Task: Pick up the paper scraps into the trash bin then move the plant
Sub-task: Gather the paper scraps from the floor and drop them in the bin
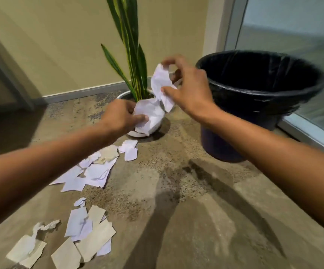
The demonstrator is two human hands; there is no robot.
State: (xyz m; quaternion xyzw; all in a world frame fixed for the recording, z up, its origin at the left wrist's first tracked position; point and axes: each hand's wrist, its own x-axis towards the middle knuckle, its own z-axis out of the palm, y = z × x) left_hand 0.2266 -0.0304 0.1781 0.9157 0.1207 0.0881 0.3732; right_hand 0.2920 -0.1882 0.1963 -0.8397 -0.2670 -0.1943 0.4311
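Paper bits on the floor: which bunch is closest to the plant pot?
The small white pair just in front of the white pot. The other scraps lie farther back, toward the person.

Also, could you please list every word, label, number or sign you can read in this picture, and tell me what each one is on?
No text can be read anywhere.
Beige torn paper scrap on the speckled floor: faint dark marks, too blurred to read.
White crumpled paper in the right hand and white crumpled paper in the left hand: no print visible.
Black-lined round trash bin and white plant pot: no label visible.
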